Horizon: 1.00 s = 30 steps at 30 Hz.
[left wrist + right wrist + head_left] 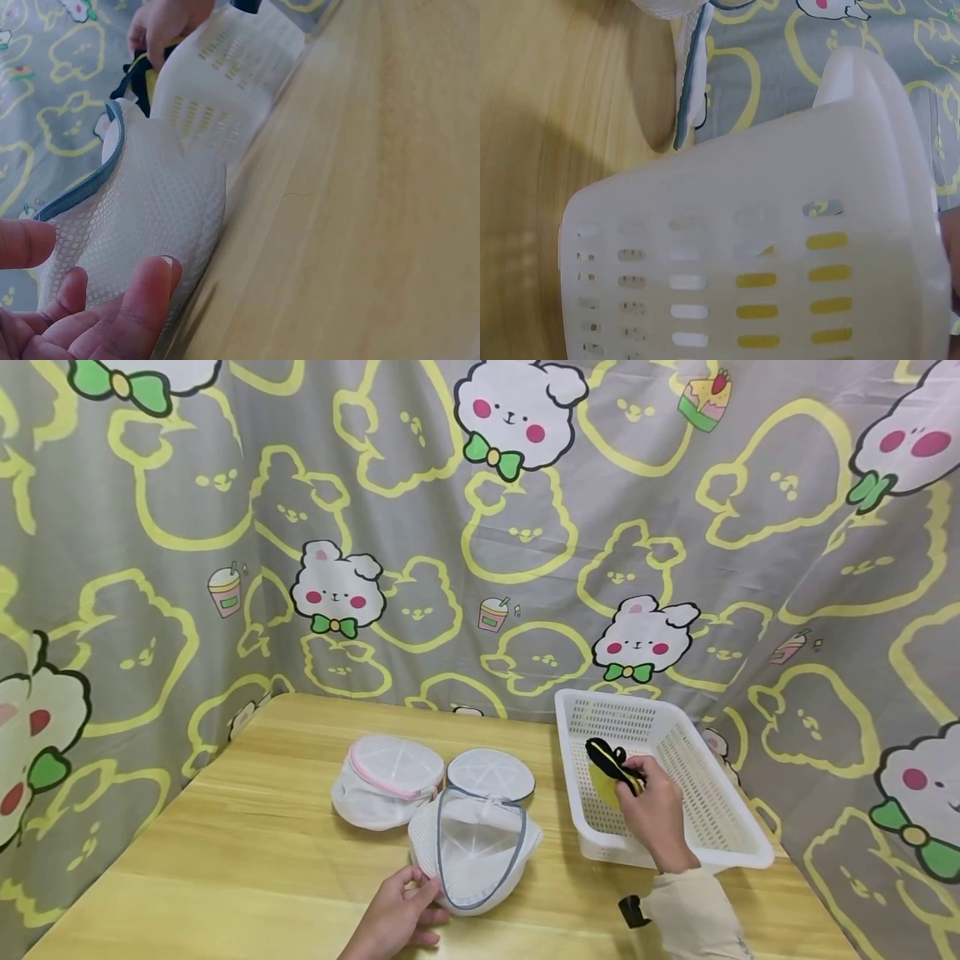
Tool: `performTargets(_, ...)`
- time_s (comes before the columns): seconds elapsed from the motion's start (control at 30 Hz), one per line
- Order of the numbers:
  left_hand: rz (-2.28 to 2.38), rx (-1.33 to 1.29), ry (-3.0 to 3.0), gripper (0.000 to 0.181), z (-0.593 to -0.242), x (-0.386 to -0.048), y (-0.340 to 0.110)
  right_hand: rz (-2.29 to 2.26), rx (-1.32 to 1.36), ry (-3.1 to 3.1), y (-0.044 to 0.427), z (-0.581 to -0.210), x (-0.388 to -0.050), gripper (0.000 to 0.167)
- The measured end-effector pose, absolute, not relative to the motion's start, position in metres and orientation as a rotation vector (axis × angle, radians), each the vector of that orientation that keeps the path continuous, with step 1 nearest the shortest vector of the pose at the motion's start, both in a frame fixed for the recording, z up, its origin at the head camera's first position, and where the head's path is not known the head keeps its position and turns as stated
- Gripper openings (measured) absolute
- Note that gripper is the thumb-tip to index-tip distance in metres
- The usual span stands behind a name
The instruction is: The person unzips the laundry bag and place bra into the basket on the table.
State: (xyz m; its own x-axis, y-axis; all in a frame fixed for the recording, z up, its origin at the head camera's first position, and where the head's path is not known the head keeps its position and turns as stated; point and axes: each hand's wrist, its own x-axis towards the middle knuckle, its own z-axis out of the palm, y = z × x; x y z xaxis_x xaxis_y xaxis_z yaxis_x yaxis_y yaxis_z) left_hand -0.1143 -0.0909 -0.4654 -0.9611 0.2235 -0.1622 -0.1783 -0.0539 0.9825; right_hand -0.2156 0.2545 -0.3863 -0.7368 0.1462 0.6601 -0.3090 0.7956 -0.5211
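Note:
My right hand point(656, 810) pinches a black-and-yellow cloth item point(613, 766) above the white basket's interior. Yellow fabric hangs below its black part; its exact kind is unclear. My left hand point(401, 910) is beside a white mesh laundry bag point(480, 860) with a grey-blue zipper, fingertips at its left front side. In the left wrist view, the loosely bent fingers point(142, 307) stand apart from the thumb, in front of the mesh. The bag's round lid point(491, 774) is folded back, leaving its mouth uncovered. In the right wrist view, the basket wall hides most of the right hand.
The white slotted plastic basket point(573, 802) stands on the right of the wooden table point(247, 860). Left of the unzipped bag sits another mesh laundry bag point(375, 806) with a pink zipper, lid down. A patterned grey curtain point(420, 527) surrounds the table's back and sides.

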Motion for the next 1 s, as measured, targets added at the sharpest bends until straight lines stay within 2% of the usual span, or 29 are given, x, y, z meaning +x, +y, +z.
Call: performTargets(1.0,2.103,0.04,1.945,0.021,-0.459,-0.1119,-0.0898,0.792,0.086,-2.288,0.2605,-0.3875,-0.2181,0.021)
